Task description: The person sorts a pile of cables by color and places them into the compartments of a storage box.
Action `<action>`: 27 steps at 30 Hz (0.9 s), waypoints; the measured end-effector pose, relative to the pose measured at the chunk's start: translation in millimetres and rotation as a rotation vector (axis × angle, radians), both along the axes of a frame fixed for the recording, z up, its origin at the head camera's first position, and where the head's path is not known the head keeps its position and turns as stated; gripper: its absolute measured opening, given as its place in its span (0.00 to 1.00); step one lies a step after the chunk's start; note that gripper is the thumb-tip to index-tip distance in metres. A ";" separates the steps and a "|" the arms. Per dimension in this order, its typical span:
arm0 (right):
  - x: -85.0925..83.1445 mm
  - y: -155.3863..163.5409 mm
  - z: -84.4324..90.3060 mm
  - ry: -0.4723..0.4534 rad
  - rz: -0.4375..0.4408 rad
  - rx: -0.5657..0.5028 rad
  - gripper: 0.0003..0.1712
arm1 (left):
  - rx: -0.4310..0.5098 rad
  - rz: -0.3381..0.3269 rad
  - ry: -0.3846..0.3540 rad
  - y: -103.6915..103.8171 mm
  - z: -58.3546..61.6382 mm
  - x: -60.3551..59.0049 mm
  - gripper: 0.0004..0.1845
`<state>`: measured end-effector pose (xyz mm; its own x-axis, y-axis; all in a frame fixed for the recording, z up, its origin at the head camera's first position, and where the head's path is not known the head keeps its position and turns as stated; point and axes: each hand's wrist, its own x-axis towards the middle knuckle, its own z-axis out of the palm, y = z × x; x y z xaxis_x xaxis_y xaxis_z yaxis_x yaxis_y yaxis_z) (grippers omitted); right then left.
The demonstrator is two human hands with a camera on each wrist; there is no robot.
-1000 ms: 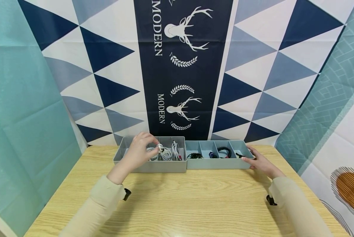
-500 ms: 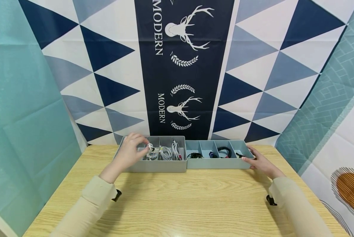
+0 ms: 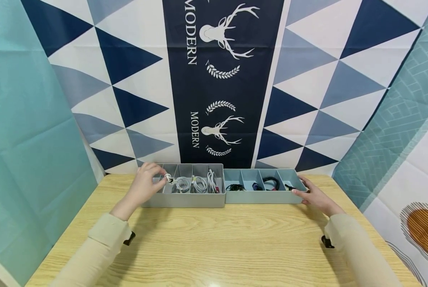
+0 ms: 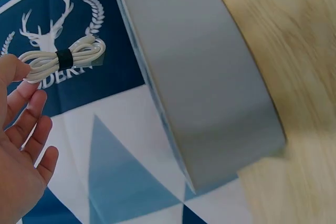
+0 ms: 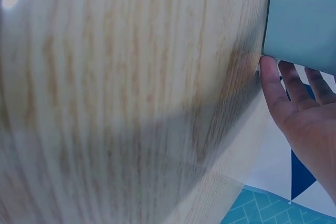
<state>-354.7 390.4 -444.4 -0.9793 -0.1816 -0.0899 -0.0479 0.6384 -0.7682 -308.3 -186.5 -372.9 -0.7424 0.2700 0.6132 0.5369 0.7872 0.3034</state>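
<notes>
From my remote seat, nearest to me is the bare wooden tabletop (image 3: pixel 221 243), with both cream sleeves reaching forward over it. My left hand (image 3: pixel 144 187) pinches a bundled white cable (image 3: pixel 169 178) (tied with a dark band, as the left wrist view shows (image 4: pixel 64 59)) between thumb and fingertips, holding it above the left end of the grey tray (image 3: pixel 185 199). The other fingers of that hand are loosely extended. My right hand (image 3: pixel 316 197) rests flat against the right end of the blue-green tray (image 3: pixel 260 198), fingers straight, thumb tip touching its corner (image 5: pixel 268 64). The two trays sit side by side, touching. In the grey tray's compartments lie more coiled white cables (image 3: pixel 194 185); the blue-green tray holds dark cables (image 3: pixel 270 183). Behind everything hangs a patterned cloth backdrop (image 3: pixel 221 79) with deer heads and triangles.
</notes>
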 end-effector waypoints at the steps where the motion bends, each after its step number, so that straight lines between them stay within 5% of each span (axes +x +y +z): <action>1: 0.1 0.0 0.1 -0.001 0.000 -0.003 0.52 | -0.001 0.005 0.001 -1.8 -1.2 -0.8 0.04; 17: 1.2 -3.9 3.8 -0.011 0.007 -0.016 0.51 | -0.021 0.031 0.024 -22.3 -22.3 -13.9 0.04; 27: 2.7 -4.0 5.2 -0.018 0.005 -0.021 0.50 | -0.030 0.047 -0.050 -30.9 -35.8 -25.6 0.05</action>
<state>-352.0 386.4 -439.2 -0.9766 -0.1888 -0.1034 -0.0374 0.6220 -0.7821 -333.9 -217.4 -408.7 -0.7843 0.2519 0.5669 0.4836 0.8206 0.3045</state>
